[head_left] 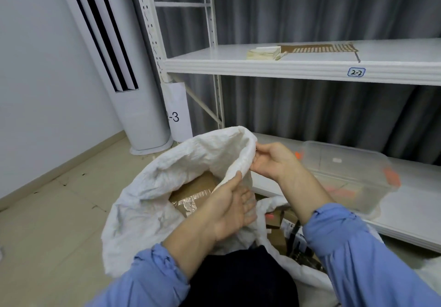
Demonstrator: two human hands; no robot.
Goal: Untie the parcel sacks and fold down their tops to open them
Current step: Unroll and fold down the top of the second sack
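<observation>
A white woven parcel sack stands on the floor with its mouth open, and a taped brown cardboard box shows inside. My left hand holds the sack's right rim from the near side, thumb on the edge and fingers along the outer cloth. My right hand pinches the same rim higher up, where the top is rolled outward. A second white sack lies lower, to the right, open over more cartons.
A white metal shelving unit stands behind, labelled 2-2, with a stack of paper on it. A clear plastic bin sits on the lowest shelf. A tall white air conditioner fills the left corner. Beige floor tiles lie to the left.
</observation>
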